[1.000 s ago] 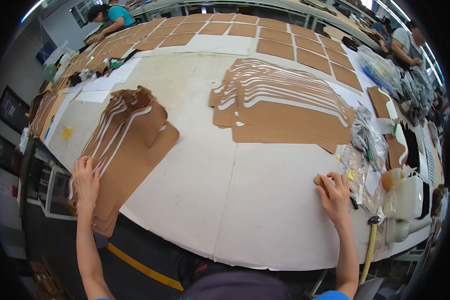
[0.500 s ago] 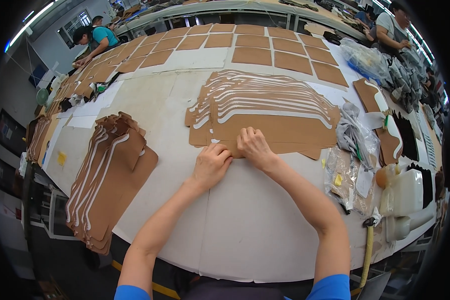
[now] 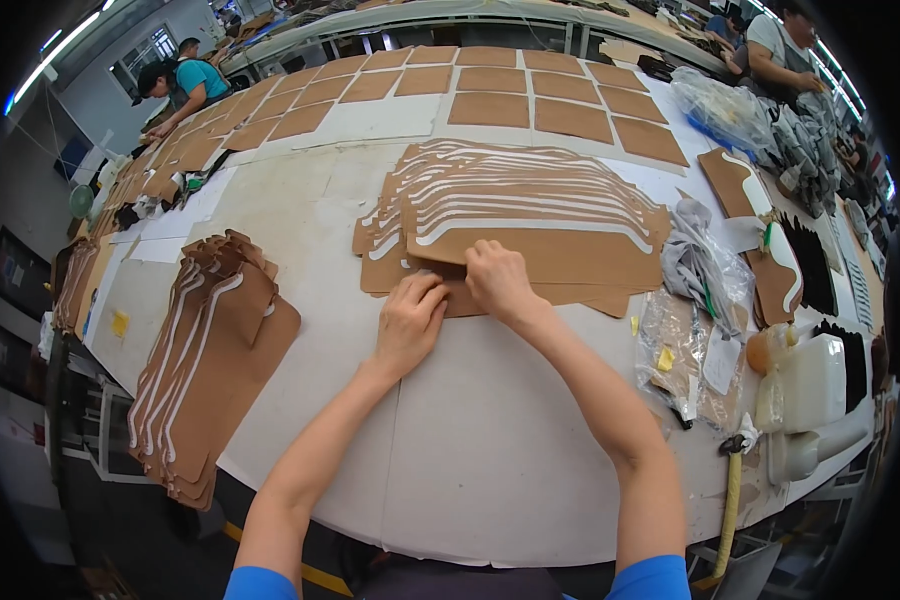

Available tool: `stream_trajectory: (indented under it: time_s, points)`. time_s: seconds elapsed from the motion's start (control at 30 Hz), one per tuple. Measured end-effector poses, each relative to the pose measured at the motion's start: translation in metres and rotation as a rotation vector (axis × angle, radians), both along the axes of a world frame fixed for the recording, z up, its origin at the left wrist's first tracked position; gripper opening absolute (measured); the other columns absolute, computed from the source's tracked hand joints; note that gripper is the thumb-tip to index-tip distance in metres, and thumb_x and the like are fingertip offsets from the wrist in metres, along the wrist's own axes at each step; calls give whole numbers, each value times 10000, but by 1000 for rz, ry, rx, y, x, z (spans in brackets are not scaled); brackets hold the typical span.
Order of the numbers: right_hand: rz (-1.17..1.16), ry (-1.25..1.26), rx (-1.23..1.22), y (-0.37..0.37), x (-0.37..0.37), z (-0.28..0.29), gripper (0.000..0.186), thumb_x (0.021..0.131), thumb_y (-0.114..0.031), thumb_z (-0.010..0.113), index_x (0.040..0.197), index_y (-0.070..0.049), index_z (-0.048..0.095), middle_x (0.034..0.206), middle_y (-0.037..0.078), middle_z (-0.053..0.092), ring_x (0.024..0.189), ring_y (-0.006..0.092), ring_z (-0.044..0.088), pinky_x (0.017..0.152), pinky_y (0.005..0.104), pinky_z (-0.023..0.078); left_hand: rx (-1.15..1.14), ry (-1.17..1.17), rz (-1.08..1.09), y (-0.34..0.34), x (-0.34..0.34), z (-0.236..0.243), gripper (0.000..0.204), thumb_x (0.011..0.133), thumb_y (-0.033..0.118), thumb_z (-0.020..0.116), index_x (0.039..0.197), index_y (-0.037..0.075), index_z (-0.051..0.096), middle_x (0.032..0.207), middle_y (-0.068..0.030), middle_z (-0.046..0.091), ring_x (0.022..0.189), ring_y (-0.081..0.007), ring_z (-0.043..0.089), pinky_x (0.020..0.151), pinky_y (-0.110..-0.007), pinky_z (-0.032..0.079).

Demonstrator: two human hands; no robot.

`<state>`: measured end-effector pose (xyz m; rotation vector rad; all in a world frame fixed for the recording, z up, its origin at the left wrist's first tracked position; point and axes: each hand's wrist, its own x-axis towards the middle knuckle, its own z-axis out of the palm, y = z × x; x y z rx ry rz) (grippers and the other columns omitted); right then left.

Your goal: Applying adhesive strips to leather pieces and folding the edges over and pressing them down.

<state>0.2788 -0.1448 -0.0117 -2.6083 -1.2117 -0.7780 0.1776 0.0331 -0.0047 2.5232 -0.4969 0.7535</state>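
In front of me lies a fanned stack of brown sheet panels (image 3: 570, 262), each with a wavy white strip along its far edge. My right hand (image 3: 500, 282) pinches the near edge of the top panel and holds it bent up, with a dark gap beneath. Beside it, my left hand (image 3: 411, 318) has its fingers curled together at the near left edge of the panels below; its fingertips are partly hidden. To the left, a second stack of similar brown panels (image 3: 235, 345) lies slanted, its lower end over the table edge.
Rows of brown rectangular pieces (image 3: 485, 110) cover the far table. To the right are a clear plastic bag (image 3: 685, 345), a grey cloth (image 3: 700, 250), a white container (image 3: 812, 385) and a yellow hose (image 3: 732, 510). People work at the far left (image 3: 202, 80) and far right (image 3: 778, 50).
My right hand has moved slightly up and away from me, lifting the near edge of the top panel. My left hand stays close by. The whole view has shifted slightly.
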Motion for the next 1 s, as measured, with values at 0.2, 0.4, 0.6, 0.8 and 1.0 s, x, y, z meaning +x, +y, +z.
stream_trajectory:
  time_s: [0.2, 0.4, 0.6, 0.8, 1.0]
  points:
    - [-184, 878, 1153, -69, 49, 18, 227, 938, -86, 579, 1109, 1, 700, 850, 102, 681, 763, 278, 664, 743, 424, 546, 179, 48, 69, 10, 33, -6, 540, 996, 326, 718, 1415, 3, 610, 1515, -162, 558, 1420, -340, 495, 1158, -466, 411]
    - [180, 368, 1981, -328, 40, 170, 150, 965, -191, 694, 1069, -93, 739, 979, 20, 751, 922, 165, 696, 836, 341, 518, 146, 78, 116, 15, 26, -12, 553, 980, 341, 737, 1403, 3, 626, 1506, -164, 568, 1407, -332, 505, 1153, -473, 414]
    - [405, 593, 1536, -335, -80, 279, 225, 1019, -196, 647, 1182, -64, 729, 1104, 45, 768, 1006, 147, 685, 864, 320, 512, 91, 150, 69, -5, 21, 6, 545, 993, 373, 730, 1377, -3, 644, 1481, -166, 594, 1351, -327, 573, 1111, -470, 463]
    - [62, 1010, 1401, -84, -203, 171, 210, 985, -154, 672, 1170, -60, 635, 790, -38, 591, 628, 43, 547, 548, 219, 437, -1317, 1439, -644, 12, -51, 47, 766, 1030, 676, 557, 1425, 23, 624, 1495, -194, 596, 1170, -283, 712, 995, -425, 581]
    - [454, 710, 706, 23, -277, 67, 215, 929, -33, 697, 1129, -11, 620, 1135, 131, 655, 970, 274, 693, 794, 395, 553, -960, 1732, -625, 71, -96, 43, 710, 987, 547, 695, 1476, 41, 605, 1449, -159, 627, 1312, -202, 588, 1146, -374, 458]
